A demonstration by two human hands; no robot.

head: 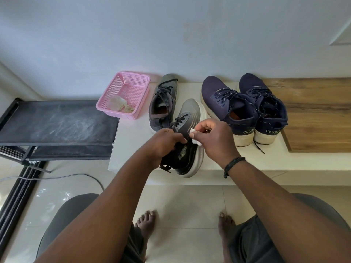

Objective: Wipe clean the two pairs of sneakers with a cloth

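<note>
While my left hand (pixel 167 141) grips the grey sneaker (pixel 187 137) by its collar at the ledge's (pixel 133 149) front edge, my right hand (pixel 212 137) pinches a small white cloth (pixel 194 136) against its side. Its mate (pixel 163 103) sits at eleven o'clock, the navy pair (pixel 245 105) at two. If my grip loosens while I scrub, the overhanging heel could tip off the ledge.
</note>
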